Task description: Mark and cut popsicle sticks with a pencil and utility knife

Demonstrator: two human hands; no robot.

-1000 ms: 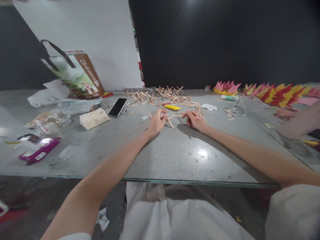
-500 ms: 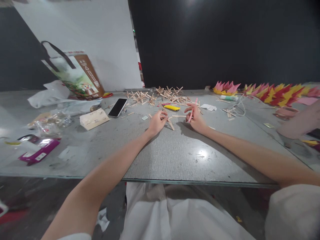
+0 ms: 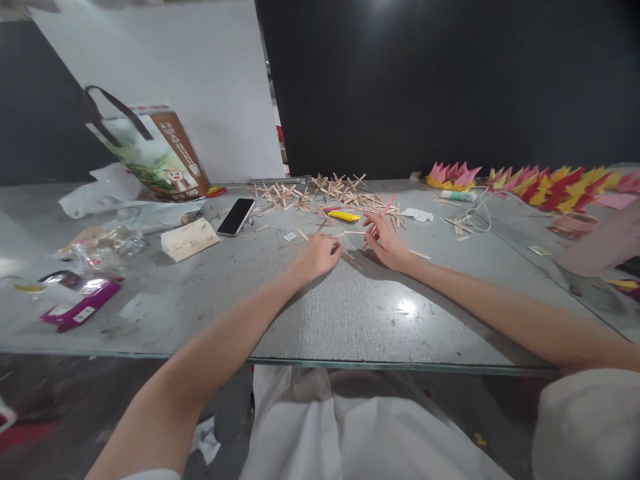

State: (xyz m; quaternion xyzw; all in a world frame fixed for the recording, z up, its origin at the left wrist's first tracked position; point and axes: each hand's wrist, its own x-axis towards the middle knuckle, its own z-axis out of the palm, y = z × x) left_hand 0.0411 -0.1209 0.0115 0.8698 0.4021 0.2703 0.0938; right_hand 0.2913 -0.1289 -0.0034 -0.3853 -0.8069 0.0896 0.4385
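Observation:
Over the middle of the table, my left hand is closed, thumb and fingers pinching a small assembly of wooden craft sticks. The sticks jut out to its right and are somewhat blurred; the fingers hide where they join. My right hand holds a slim pink pen, slanted with its upper end to the right. The pen's lower end is near a light stick lying between the two hands; whether it touches cannot be made out. Just beyond the hands is a yellow utility knife.
Piles of loose craft sticks lie at the back. To the left are a phone, a cardboard box, a shopping bag and a purple packet. Folded paper pieces, a glue stick and a cable lie right.
My left hand has come slightly nearer and turned, swinging the sticks it holds. My right hand has shifted a little left, and the pen leans over more.

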